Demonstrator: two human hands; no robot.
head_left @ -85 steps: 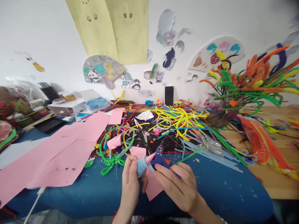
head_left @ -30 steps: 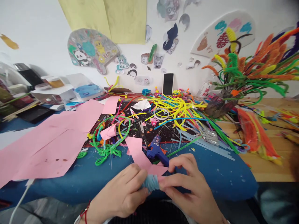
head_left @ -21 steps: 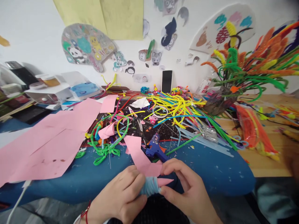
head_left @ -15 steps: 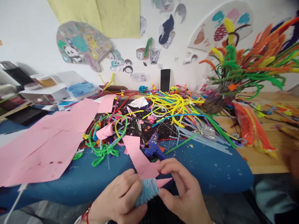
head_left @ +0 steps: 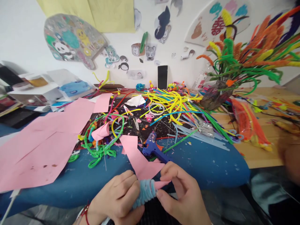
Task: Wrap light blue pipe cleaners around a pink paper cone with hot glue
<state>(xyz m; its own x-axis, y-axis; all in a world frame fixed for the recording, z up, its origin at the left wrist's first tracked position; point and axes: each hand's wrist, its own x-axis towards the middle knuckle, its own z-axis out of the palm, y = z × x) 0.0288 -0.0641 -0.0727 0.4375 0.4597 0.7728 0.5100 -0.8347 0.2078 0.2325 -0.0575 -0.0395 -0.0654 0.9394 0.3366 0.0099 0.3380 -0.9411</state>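
Observation:
Low in the middle, my left hand [head_left: 124, 197] is closed around a coil of light blue pipe cleaner [head_left: 146, 193]. The coil is wound about a rolled pink paper cone [head_left: 161, 185], whose pointed end sticks out to the right. My right hand [head_left: 184, 193] is closed at that end: its forefinger touches the cone near the tip and its thumb rests by the coil's right edge. Just beyond lies a cut pink paper strip [head_left: 138, 161], with a blue glue gun [head_left: 153, 148] beside it. The cone's other end is hidden inside my left hand.
Large pink paper sheets [head_left: 44, 137] cover the left of the blue table cover [head_left: 206, 168]. Green pipe cleaners [head_left: 103, 151] lie tangled nearby, yellow ones [head_left: 173, 106] further back. A phone [head_left: 162, 77] leans on the wall. Another person's arm [head_left: 292, 156] is blurred at right.
My right fingers have closed in on the pink cone's tip. The left hand keeps its hold on the coil. The whole view has shifted slightly.

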